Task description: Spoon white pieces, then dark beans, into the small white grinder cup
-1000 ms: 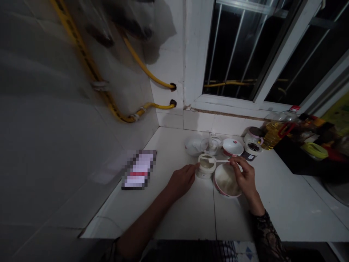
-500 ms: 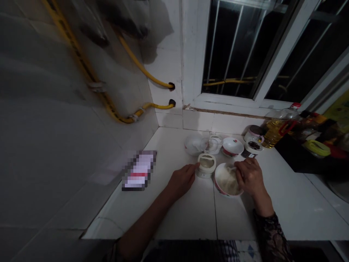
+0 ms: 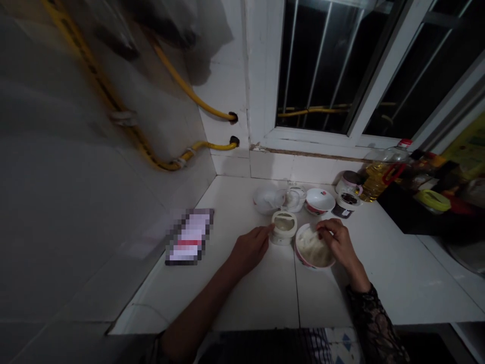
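Note:
My left hand has its fingers drawn together at the left side of a small white jar with a clear panel in its top, steadying it on the counter. Just right of the jar stands a bowl with a red-patterned outside, holding a pale, whitish powder or paste. Over the bowl's far right rim, my right hand pinches a small white spoon, mostly hidden by the fingers and blending with the bowl's contents.
Behind are a clear bowl, a clear-lidded container, a white bowl and a dark-filled jar. An oil bottle stands by a black box of condiments. A blurred phone lies left, below yellow pipes.
My right hand has shifted slightly left and its fingers have turned over the bowl. My left hand stays at the jar. The whole view has moved a little.

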A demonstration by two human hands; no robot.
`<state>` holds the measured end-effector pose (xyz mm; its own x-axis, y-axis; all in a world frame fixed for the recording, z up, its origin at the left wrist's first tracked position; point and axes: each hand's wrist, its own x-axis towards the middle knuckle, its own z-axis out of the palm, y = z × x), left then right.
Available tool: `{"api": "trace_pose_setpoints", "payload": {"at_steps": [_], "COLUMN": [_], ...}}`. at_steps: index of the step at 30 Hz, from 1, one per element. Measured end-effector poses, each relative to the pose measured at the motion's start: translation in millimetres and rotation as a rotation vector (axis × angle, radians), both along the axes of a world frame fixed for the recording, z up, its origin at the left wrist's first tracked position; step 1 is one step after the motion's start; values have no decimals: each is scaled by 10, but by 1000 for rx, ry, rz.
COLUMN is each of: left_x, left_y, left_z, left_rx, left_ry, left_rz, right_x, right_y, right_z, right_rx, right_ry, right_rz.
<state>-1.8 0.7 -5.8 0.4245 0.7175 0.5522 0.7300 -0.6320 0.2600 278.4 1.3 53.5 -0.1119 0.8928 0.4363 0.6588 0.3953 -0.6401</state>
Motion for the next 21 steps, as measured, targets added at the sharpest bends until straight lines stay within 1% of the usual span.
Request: {"api": "trace_pose_setpoints", "payload": {"at_steps": [3, 5, 6, 7, 9, 11, 13, 16, 19, 21], "left_x": [0, 1, 2, 4, 7, 9, 10, 5, -1, -2], "left_y": [-2, -1, 1, 2, 6, 10, 12, 10, 3, -3], "left_z": [8, 9, 7, 5, -3, -12, -20, -20, -4, 12], "left_rx": [-27, -40, -41, -38, -24, -8, 4, 10, 4, 0], "left_ry": [14, 25, 31, 34, 28, 15, 5, 10, 14, 12], "left_rz": [5, 16, 22, 24, 18, 10, 7, 5, 4, 2], "right_x": [3, 22, 28, 28, 10, -21, -50, -64, -45, -20], "right_y": [16, 31, 36, 38, 32, 15, -1, -7, 10, 25], "right_z": [-6, -9, -9, -7, 3, 19, 35, 51, 59, 65], "right_rx": [-104, -175, -195, -198, -162, -131, -149, -260, -395, -435], "right_ry": [198, 325, 355, 350, 253, 139, 113, 232, 405, 499], "right_rz": [-75, -95, -97, -96, -81, -31, 29, 61, 45, 19]}}
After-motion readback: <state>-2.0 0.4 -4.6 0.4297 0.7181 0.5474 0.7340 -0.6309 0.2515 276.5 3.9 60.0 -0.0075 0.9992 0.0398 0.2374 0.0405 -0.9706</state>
